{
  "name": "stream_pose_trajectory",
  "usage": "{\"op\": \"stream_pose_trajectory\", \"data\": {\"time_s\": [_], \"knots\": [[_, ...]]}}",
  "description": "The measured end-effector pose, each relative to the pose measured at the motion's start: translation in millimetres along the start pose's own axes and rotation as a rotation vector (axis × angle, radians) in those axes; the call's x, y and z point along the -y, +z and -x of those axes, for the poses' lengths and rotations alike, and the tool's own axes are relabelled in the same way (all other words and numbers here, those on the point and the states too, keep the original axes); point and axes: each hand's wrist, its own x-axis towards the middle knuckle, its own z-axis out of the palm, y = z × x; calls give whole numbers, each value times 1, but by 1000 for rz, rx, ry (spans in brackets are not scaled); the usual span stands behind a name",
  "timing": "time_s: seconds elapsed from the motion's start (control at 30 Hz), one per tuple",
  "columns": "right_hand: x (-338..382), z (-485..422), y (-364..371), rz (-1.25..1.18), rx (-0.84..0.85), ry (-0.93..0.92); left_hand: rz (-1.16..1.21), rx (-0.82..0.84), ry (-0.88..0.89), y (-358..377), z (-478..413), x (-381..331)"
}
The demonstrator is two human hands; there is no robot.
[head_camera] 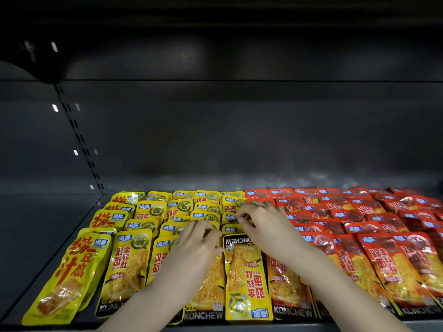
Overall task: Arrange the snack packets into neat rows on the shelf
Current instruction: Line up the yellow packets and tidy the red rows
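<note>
Reaching over a dark shelf (55,236), the left hand (191,250) and right hand (266,226) rest fingertips on yellow snack packets (148,212) lying in overlapping rows on the left half, beside red snack packets (374,226) filling the right. Each grip is narrow, fingers curled onto packet edges; whether either pinches one I cannot tell. One upside-down yellow packet (244,276) lies at the front between the forearms.

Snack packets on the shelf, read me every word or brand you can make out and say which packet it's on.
"KONCHEW": bottom edge of the yellow packet under the left hand.
"KONCHEW": bottom of the orange packet.
"KONCHEW", inverted: top of the upside-down yellow packet.
Chinese lettering and small print: too blurred to read reliably.
</note>
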Motion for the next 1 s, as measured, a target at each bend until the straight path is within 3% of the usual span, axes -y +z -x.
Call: {"op": "stream_pose_trajectory", "data": {"time_s": [0.2,0.43,0.6,1.0], "knots": [[-5,-14,-1,-29,-19,20,-4,55,5,-8,-7,3],[-4,-29,3,68,11,62,13,55,-207,-21,-55,-10],[-7,-32,13,54,24,49,2,183,-346,-9,-81,-14],[-9,-35,17,-41,-26,-21,12,137,-373,9,-85,-10]]}}
